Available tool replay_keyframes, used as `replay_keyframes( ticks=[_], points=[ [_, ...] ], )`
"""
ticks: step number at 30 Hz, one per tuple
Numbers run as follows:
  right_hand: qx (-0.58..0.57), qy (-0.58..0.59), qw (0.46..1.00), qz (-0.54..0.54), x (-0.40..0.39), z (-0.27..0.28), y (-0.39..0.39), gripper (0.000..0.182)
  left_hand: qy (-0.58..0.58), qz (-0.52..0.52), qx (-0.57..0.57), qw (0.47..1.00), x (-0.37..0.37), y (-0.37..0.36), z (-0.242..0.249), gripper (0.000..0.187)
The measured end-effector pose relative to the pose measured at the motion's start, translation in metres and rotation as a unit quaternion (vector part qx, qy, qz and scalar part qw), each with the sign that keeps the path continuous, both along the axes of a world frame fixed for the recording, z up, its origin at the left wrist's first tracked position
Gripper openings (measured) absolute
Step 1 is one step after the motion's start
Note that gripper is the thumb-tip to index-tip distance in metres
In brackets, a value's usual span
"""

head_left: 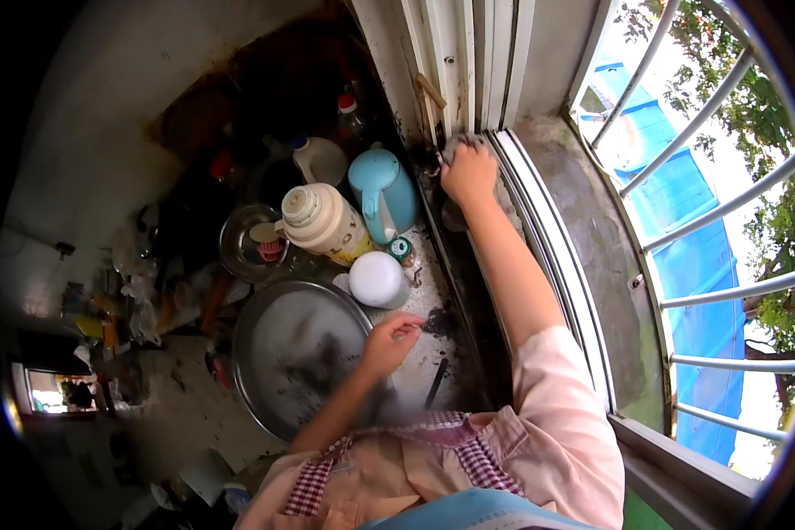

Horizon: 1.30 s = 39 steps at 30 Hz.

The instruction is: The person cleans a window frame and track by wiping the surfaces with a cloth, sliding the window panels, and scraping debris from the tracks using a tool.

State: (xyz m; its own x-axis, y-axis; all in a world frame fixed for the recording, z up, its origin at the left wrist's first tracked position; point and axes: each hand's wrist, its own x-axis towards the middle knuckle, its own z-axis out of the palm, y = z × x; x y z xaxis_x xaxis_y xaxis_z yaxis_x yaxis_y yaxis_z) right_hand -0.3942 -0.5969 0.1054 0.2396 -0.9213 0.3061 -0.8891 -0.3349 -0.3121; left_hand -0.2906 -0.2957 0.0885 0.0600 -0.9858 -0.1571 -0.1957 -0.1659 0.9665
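Note:
My right hand (470, 172) is stretched out to the window frame, its fingers closed over a crumpled grey cloth (456, 145) that it presses against the dirty sill (458, 281). Beside the white-lidded jar (379, 280), my left hand (392, 343) hovers with curled fingers and nothing visible in them. A large metal basin (238, 364) of cloudy, dark-streaked water lies to the left of that hand. Dark grime (442, 323) and a thin dark strip (436, 382) are on the pale surface to its right.
A light-blue kettle (393, 196), a cream thermos (325, 223) and a small green-capped jar (401, 249) stand close together. Behind the basin is a metal bowl (238, 237). White window bars (720, 291) curve along the right. Bottles crowd the dark far corner.

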Motion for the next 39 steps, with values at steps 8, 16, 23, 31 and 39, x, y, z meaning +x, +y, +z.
replay_keyframes(
  ticks=[8,16,23,31,39],
  points=[
    [-0.072,-0.114,0.990,0.045,-0.026,-0.019,0.038,0.019,0.041,0.015,0.032,0.999,0.009,0.022,-0.009,0.018],
    [0.093,-0.106,0.990,0.006,-0.010,0.000,-0.007,0.025,0.035,-0.006,0.019,0.999,-0.008,0.032,-0.007,0.018],
    [0.068,-0.010,0.997,-0.029,-0.093,0.006,0.153,0.013,0.009,-0.037,-0.002,0.999,0.008,0.024,0.015,0.018],
    [-0.034,-0.235,0.968,-0.074,-0.079,0.083,0.159,0.028,0.019,-0.018,-0.028,0.999,0.026,-0.010,0.014,0.018],
    [-0.071,-0.305,0.944,0.100,0.024,-0.020,0.020,0.032,-0.047,-0.010,-0.029,0.998,0.012,-0.037,0.030,0.018]
  ],
)
